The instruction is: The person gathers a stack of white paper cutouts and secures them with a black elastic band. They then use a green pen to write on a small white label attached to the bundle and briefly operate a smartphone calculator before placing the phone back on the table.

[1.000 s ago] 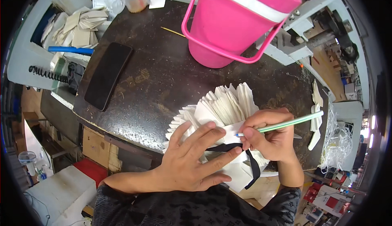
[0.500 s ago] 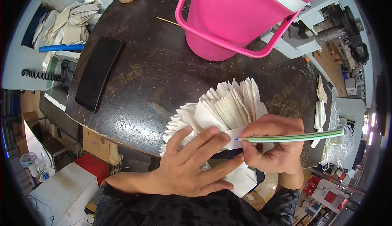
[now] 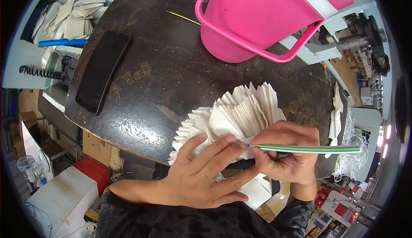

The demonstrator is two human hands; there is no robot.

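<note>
A fanned bundle of cream-white pieces (image 3: 244, 113), paper or cloth I cannot tell, lies at the table's near edge. My left hand (image 3: 201, 173) rests flat over its near part, fingers spread and holding nothing. A green-and-white striped pen (image 3: 309, 148) is pinched in my right hand (image 3: 287, 152). Its blue tip meets a white piece right beside my left fingertips. What is under the left palm is hidden, and more white pieces (image 3: 259, 193) show below the fingers, next to something dark blue.
On the dark table (image 3: 159, 70) lie a black phone (image 3: 103, 72) and a yellow stick (image 3: 183, 17). A pink bucket (image 3: 244, 19) with its handle lowered stands at the back. More cream pieces (image 3: 79, 14) are piled far left, near a blue tube (image 3: 62, 43). Tangled clear strands (image 3: 352, 147) hang at right.
The whole view has shifted slightly, so the table things appear a little displaced. My right hand stays on the pen, which lies slightly more level; the left hand keeps its place on the bundle.
</note>
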